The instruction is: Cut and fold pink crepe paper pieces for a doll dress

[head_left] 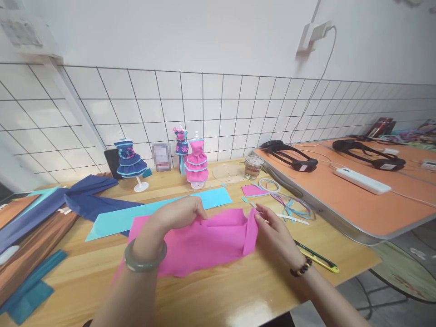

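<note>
From my view, the pink cloth (204, 247) lies across the wooden table (265, 281), its upper edge lifted. My left hand (185, 212) is curled over that edge, fingers bent down onto the cloth; their tips are hidden, so I can't tell how tightly they close. My right hand (274, 229) has the folded right end between thumb and fingers, with only a small opening, the other fingers loosely bent. My left forearm covers the cloth's lower left part, and a dark object is cut off at the bottom edge. The small framed card (161, 157) behind is blurred out, and I can read no writing anywhere.
</note>
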Motion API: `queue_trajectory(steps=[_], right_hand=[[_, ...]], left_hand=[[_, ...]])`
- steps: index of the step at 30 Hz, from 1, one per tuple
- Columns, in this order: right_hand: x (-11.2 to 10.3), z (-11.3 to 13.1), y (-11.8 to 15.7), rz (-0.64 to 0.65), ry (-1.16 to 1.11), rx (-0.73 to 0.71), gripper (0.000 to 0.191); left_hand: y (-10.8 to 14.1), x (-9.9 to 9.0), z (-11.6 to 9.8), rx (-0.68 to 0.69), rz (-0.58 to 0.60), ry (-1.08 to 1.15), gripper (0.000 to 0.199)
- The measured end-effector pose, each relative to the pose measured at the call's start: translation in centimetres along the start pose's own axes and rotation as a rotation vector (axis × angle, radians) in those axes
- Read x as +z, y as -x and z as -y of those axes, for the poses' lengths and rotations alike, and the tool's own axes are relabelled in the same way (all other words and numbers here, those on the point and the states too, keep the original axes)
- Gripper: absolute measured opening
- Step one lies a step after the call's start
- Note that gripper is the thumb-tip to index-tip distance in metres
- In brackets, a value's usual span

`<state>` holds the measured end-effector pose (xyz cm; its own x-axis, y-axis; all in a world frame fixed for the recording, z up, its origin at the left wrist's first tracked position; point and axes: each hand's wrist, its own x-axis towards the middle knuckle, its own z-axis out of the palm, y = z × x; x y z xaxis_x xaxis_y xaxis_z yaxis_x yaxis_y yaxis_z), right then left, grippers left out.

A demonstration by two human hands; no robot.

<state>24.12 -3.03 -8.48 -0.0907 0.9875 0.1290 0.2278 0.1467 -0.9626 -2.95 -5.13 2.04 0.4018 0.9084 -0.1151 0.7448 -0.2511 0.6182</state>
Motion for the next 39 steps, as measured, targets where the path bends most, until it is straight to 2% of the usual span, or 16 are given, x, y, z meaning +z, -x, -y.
queue_trajectory(steps=[3, 5, 9, 11, 13, 16, 21, 24, 28, 33, 36, 39], right_hand=[[-0.2, 0.9, -0.5, 0.014, -0.002, 0.075, 0.053], [-0.3, 1.4, -0.4, 0.078, 0.001, 0.126, 0.053], [-0.5, 2.1, 0.2, 0.224, -0.074, 0.183, 0.052], [-0.7, 2.1, 0.4, 0.252, -0.155, 0.191, 0.053], [-1.2, 1.9, 0.4, 0.228, -0.197, 0.183, 0.057], [-2.4, 1.6, -0.3, 0.131, -0.164, 0.14, 0.058], [-4.8, 0.3, -2.2, -0.007, 0.016, 0.014, 0.053], [-5.4, -0.9, -2.8, -0.051, 0.114, -0.053, 0.05], [-5.1, -2.2, -2.6, -0.071, 0.133, -0.086, 0.044], [-4.2, -2.5, -2.4, -0.091, 0.144, -0.128, 0.035], [-3.8, -2.2, -2.4, -0.123, 0.223, -0.208, 0.029], [-3.4, -1.6, -1.6, -0.127, 0.41, -0.364, 0.026]], left_hand=[[0.8, -0.5, -1.3, 0.118, 0.087, -0.029, 0.036], [1.0, -0.7, -1.6, 0.125, 0.096, -0.045, 0.037], [0.5, -0.7, -0.7, 0.093, 0.08, -0.095, 0.033], [-0.2, -0.3, 0.2, 0.062, 0.057, -0.115, 0.034], [-0.9, 0.2, 1.1, -0.016, 0.031, -0.113, 0.042], [-2.1, 1.3, 2.0, -0.049, 0.049, -0.109, 0.047], [-3.7, 3.3, 2.8, -0.07, 0.133, -0.175, 0.047], [-4.5, 4.2, 3.3, -0.085, 0.151, -0.23, 0.047], [-4.8, 4.4, 4.2, -0.13, 0.105, -0.275, 0.045], [-4.4, 3.4, 4.7, -0.16, 0.031, -0.332, 0.043], [-4.4, 3.2, 5.2, -0.18, -0.003, -0.36, 0.043], [-4.8, 3.4, 6.2, -0.215, -0.028, -0.387, 0.044]])
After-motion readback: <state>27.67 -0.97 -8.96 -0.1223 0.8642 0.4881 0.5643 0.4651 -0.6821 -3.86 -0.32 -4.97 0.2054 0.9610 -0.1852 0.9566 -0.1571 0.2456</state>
